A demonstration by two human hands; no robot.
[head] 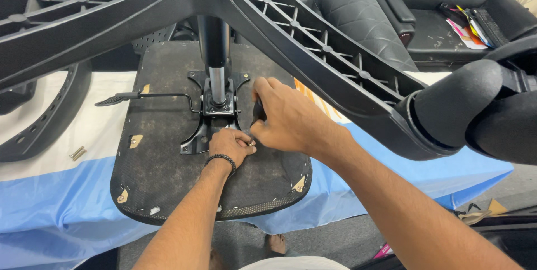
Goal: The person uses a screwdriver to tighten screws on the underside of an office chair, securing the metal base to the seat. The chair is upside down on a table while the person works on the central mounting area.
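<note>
At the far left, a curved black armrest piece is seen lying on the white and blue cloth that covers the bench, and two small brass-coloured bolts are laid just beside it. Further right, an upturned black seat pan is spread over the cloth, with a thin lever reaching out to the left from the metal mounting plate fixed at its middle. A gas cylinder is stood upright in that plate, and the ribbed black star base is carried on top of it, close to the camera. The left hand is curled on the seat pan at the plate's lower right corner, its fingertips pinched on a small bolt. Touching it from the right, the right hand is closed around a dark tool handle, held down over the same bolt. At the far right, a black caster wheel is seen on an arm of the base, with a black sofa behind.
</note>
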